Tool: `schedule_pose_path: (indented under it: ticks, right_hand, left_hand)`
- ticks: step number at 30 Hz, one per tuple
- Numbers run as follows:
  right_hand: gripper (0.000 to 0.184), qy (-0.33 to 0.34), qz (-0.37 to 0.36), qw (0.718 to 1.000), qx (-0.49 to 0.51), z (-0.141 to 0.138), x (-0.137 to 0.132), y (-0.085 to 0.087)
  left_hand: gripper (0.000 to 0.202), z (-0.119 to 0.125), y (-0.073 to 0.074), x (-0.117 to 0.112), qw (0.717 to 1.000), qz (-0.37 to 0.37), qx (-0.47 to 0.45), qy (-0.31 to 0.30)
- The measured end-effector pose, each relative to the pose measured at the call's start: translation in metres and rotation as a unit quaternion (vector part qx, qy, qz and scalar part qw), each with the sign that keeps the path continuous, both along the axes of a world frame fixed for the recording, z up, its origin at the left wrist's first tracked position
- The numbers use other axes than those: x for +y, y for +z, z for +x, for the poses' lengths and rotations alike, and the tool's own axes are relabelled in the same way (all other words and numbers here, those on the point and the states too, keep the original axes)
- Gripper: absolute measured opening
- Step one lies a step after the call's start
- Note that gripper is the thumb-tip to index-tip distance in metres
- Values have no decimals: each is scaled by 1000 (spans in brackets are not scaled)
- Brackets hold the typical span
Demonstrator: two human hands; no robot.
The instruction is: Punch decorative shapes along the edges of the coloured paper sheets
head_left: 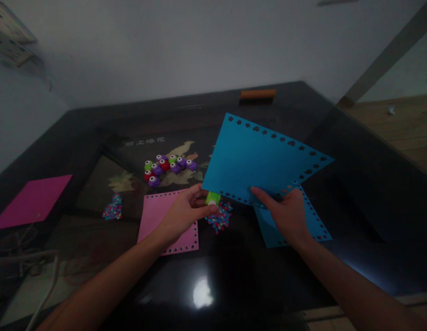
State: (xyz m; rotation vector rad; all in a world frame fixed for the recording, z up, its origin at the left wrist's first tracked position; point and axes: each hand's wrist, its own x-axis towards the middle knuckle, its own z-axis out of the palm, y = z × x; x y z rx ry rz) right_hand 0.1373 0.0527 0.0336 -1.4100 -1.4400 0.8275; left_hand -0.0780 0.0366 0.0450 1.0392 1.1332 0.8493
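My left hand [189, 209] grips a small green craft punch [213, 198] at the lower left corner of a raised blue sheet [251, 156]. Flower, star and heart holes run along several edges of this sheet. My right hand [285, 209] pinches its lower edge, thumb on top. Below the punch lies a pile of tiny punched paper pieces [220, 219]. A pink sheet [158, 214] with punched borders rests under my left forearm. Another punched blue sheet [315, 220] lies beneath my right hand, partly covered.
Several purple, red and green punches [165, 166] cluster beyond the pink sheet. Left of them lie a second pile of paper bits [113, 208] and a magenta sheet [34, 200]. A brown roll [258, 94] sits at the dark table's [185, 285] back edge. Cables [56, 271] hang at lower left.
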Motion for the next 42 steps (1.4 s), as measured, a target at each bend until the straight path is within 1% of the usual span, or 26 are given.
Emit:
schedule_pose_path:
  ticks: [3,6,10,13,17,23,26,29,34,38,42]
  right_hand:
    - [13,1,7,1000,8,0,-1,1]
    - [12,3,12,1000,9,0,0,1]
    - [13,15,9,1000,14,0,0,1]
    - [12,13,10,1000,11,-1,0,0]
    - [12,14,5,1000,5,-1,0,-1]
    - [13,16,10,1000,-8,0,0,2]
    - [17,17,16,999,-23,0,-1,3]
    - [16,30,22,999,-30,0,-1,3]
    - [17,57,13,998,-22,-1,-1,1]
    - [13,60,7,998,-2,-2,-1,-1]
    - [18,66,-2,998,-4,-3,-1,-2]
  left_hand:
    - [40,0,1,0,1000,3,11,5]
    - [41,1,1,0,1000,2,12,8]
    - [38,0,-1,0,1000,2,8,10]
    - [34,-2,-4,0,1000,8,7,10]
    - [32,-3,-7,1,1000,17,1,5]
    - [32,-3,-6,1,1000,11,10,11]
    - [35,-3,-5,1,1000,8,17,17]
    - [35,-4,-5,2,999,6,23,22]
    - [34,-4,-7,2,999,16,18,23]
    - [32,-3,-8,2,999,16,21,25]
    - [30,-3,-9,2,999,20,11,30]
